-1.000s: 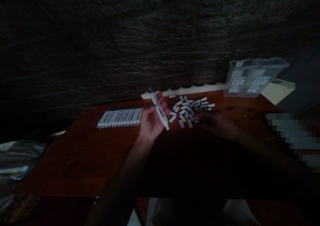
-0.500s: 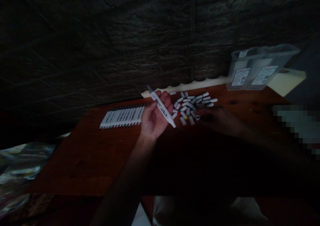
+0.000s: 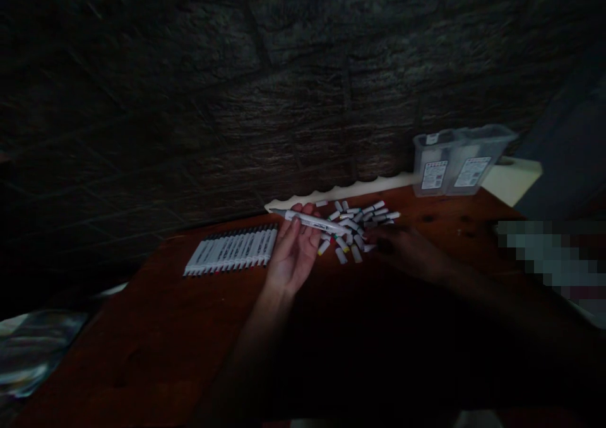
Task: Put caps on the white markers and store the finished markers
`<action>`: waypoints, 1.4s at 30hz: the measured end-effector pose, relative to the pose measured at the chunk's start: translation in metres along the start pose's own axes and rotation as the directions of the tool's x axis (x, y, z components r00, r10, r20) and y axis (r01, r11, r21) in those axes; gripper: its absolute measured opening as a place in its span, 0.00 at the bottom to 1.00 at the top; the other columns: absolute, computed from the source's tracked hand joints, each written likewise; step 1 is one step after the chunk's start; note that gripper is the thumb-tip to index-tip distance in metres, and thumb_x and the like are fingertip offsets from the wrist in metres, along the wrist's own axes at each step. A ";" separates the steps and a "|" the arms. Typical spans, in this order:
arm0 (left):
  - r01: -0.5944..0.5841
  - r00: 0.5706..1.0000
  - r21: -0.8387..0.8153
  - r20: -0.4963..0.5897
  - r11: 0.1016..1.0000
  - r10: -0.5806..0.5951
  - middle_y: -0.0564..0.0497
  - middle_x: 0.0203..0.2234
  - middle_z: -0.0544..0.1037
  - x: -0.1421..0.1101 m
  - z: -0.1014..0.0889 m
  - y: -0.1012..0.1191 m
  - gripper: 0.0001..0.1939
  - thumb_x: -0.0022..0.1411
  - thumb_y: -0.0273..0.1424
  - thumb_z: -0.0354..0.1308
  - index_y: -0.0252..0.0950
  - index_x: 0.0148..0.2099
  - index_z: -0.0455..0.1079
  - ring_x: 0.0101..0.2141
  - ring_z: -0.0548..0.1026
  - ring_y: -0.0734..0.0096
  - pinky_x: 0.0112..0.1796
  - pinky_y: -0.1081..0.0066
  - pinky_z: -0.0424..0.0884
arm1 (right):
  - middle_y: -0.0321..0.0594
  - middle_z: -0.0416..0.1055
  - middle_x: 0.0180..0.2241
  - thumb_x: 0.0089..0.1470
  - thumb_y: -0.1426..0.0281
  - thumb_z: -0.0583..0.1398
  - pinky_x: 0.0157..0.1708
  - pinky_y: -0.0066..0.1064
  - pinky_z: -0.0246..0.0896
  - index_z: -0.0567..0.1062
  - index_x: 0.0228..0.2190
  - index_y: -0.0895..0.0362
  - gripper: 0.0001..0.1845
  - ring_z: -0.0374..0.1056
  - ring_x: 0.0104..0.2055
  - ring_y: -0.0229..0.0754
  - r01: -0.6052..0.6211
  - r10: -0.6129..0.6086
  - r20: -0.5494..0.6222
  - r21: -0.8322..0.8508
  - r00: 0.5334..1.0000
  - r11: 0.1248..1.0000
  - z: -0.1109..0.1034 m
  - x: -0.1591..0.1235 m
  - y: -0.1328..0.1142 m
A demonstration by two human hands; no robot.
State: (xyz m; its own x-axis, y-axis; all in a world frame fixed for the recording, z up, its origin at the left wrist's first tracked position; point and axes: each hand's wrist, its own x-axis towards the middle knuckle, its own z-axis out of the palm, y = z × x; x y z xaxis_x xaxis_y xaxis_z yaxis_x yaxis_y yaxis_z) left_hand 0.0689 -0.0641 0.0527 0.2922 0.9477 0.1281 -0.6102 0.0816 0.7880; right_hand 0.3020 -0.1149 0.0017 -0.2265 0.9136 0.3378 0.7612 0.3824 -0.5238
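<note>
Your left hand (image 3: pixel 290 264) clamps the marker (image 3: pixel 310 220) across its fingers; steady the barrel lightly. Beside the loose caps (image 3: pixel 356 254), your right hand (image 3: pixel 407 247) is too dark to read.

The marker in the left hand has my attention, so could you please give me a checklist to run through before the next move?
1. Marker held: ok, it lies across the fingers of the left hand, under the thumb.
2. Marker's tapered grey end covered: not ok, no cap shows on it.
3. Right hand gripping a cap: cannot tell, its fingertips are dark beside the pile.
4. Loose caps in order: not ok, they lie in a jumble.
5. Marker row tidy: ok, side by side.
6. Clear bins upright: ok, beyond the caps.
</note>
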 end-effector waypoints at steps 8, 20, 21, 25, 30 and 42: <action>-0.220 0.975 0.368 0.093 0.903 0.200 0.53 0.29 0.80 -0.005 0.001 -0.006 0.13 0.51 0.33 0.68 0.39 0.42 0.77 0.31 0.76 0.75 0.37 0.75 0.74 | 0.38 0.76 0.30 0.59 0.63 0.57 0.34 0.31 0.61 0.78 0.30 0.56 0.13 0.69 0.31 0.38 -0.100 0.122 -0.066 0.277 0.990 0.956 -0.009 0.002 -0.021; -0.823 0.567 0.559 0.809 0.096 0.152 0.51 0.39 0.77 -0.030 0.012 -0.024 0.21 0.60 0.20 0.57 0.45 0.53 0.72 0.38 0.75 0.74 0.38 0.75 0.72 | 0.30 0.65 0.22 0.48 0.60 0.67 0.20 0.23 0.45 0.77 0.30 0.58 0.14 0.53 0.21 0.28 -0.249 0.215 0.200 0.940 0.956 0.234 -0.015 0.002 -0.039; -0.811 0.585 0.576 0.800 0.097 0.133 0.50 0.41 0.77 -0.030 0.011 -0.025 0.22 0.60 0.20 0.56 0.45 0.54 0.71 0.40 0.75 0.73 0.41 0.74 0.72 | 0.31 0.68 0.24 0.48 0.61 0.67 0.21 0.22 0.47 0.78 0.33 0.57 0.13 0.55 0.22 0.28 -0.241 0.230 0.188 0.942 0.955 0.234 -0.018 0.002 -0.039; -0.665 0.744 0.700 0.650 0.261 0.154 0.49 0.39 0.77 -0.034 0.013 -0.025 0.19 0.59 0.18 0.55 0.39 0.51 0.70 0.38 0.76 0.72 0.40 0.73 0.73 | 0.33 0.73 0.29 0.47 0.65 0.68 0.28 0.23 0.57 0.79 0.32 0.55 0.10 0.64 0.28 0.31 -0.136 0.224 0.070 0.946 0.972 0.295 -0.029 0.002 -0.043; -0.459 0.877 0.691 0.454 0.559 0.160 0.49 0.34 0.79 -0.039 0.023 -0.026 0.13 0.57 0.23 0.61 0.36 0.45 0.71 0.33 0.77 0.72 0.37 0.73 0.75 | 0.31 0.72 0.27 0.45 0.67 0.69 0.34 0.26 0.61 0.77 0.29 0.57 0.09 0.66 0.30 0.32 -0.042 0.152 -0.017 0.926 0.988 0.375 -0.029 0.000 -0.049; -0.179 0.927 0.466 0.376 0.866 -0.010 0.52 0.31 0.82 -0.044 0.030 -0.032 0.09 0.53 0.23 0.65 0.38 0.38 0.76 0.32 0.80 0.71 0.35 0.74 0.77 | 0.30 0.69 0.24 0.44 0.71 0.69 0.28 0.23 0.60 0.79 0.32 0.57 0.09 0.64 0.27 0.30 -0.053 0.078 0.027 0.935 0.997 0.350 -0.028 -0.006 -0.060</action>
State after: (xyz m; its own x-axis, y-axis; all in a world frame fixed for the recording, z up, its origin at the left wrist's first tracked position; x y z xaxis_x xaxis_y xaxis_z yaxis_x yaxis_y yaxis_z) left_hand 0.0978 -0.1180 0.0396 0.5539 0.7614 0.3368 -0.2376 -0.2431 0.9405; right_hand 0.2749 -0.1467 0.0532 -0.1826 0.9442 0.2742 -0.2900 0.2148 -0.9326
